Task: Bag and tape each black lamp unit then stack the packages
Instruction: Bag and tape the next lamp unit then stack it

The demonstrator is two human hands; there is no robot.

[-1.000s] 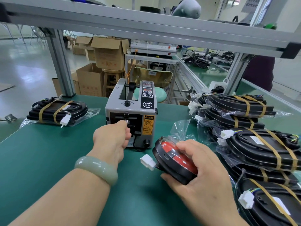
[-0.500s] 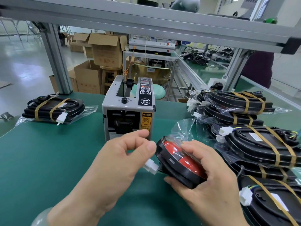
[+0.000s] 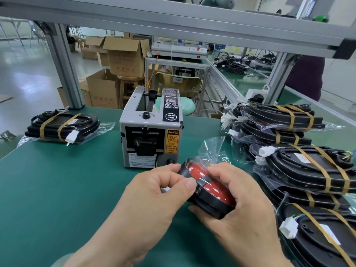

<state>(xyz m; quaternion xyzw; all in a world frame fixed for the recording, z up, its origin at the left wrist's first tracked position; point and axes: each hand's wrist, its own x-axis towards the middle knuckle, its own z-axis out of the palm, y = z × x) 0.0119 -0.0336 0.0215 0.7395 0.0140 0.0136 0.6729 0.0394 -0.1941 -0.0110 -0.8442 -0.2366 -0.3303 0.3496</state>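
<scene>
A round black lamp unit with a red lens point(image 3: 210, 187) sits in a clear plastic bag, tilted above the green table point(image 3: 57, 189). My right hand point(image 3: 237, 205) grips it from below and the right, thumb on the bag over the lens. My left hand point(image 3: 159, 191) pinches the unit's left rim between thumb and forefinger; any tape there is too small to see. The bag's loose end point(image 3: 213, 149) sticks up behind the lamp. The grey tape dispenser point(image 3: 150, 130) stands just behind my hands.
Several bagged and taped black lamp packages point(image 3: 308, 166) are stacked on the right. A lone taped package point(image 3: 61, 126) lies at the far left. An aluminium frame post point(image 3: 63, 68) stands at the back left, cardboard boxes point(image 3: 123, 54) beyond the table.
My left hand has come back from the dispenser's outlet to the lamp's left rim. The white connector seen at the lamp's left is now hidden under that hand.
</scene>
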